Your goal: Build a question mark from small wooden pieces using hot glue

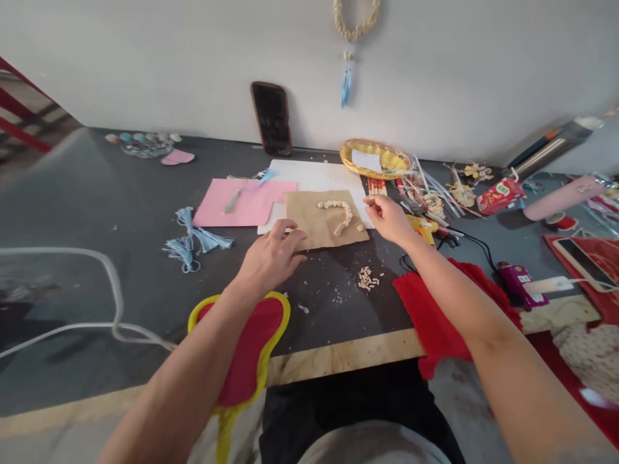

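Note:
My left hand (275, 252) is open, its fingers stretched toward the lower left edge of a brown paper sheet (309, 222). Beyond that sheet's right edge is my right hand (387, 218), thumb and fingers pinched together; whatever they may hold is too small to make out. A curved row of beige pieces (347, 216) lies on the brown sheet, with a small separate piece near its lower right corner. Under it is a white sheet (309, 171), and a pink sheet (235, 209) lies to the left. A pile of short beige bits (368, 279) rests nearer me.
Light blue tassels (191, 238) lie left. A phone (272, 119) and a wicker basket (345, 158) are by the wall. A yellow glue gun (422, 229), red cloth (416, 309), juice carton (500, 195) and pink bottle (563, 198) are right. A yellow-rimmed red paddle (242, 357) overhangs the front edge.

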A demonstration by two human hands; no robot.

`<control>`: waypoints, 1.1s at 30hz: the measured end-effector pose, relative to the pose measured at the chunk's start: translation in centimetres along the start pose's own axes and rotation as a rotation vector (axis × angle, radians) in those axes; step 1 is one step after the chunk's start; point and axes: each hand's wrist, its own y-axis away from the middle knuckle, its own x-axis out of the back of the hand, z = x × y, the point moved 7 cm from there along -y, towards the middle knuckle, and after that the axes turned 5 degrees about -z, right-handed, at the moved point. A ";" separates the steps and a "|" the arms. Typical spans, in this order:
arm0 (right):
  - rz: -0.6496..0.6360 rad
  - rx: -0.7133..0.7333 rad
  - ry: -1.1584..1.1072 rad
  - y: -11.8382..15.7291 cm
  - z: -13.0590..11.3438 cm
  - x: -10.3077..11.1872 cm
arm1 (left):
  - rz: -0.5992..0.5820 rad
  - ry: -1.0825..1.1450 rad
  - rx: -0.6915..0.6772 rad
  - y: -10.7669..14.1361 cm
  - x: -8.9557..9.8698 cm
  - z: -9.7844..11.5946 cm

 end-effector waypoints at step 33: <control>-0.270 -0.203 0.531 -6.8 -0.2 -2.6 | 0.250 0.129 -0.253 -0.8 -1.7 1.6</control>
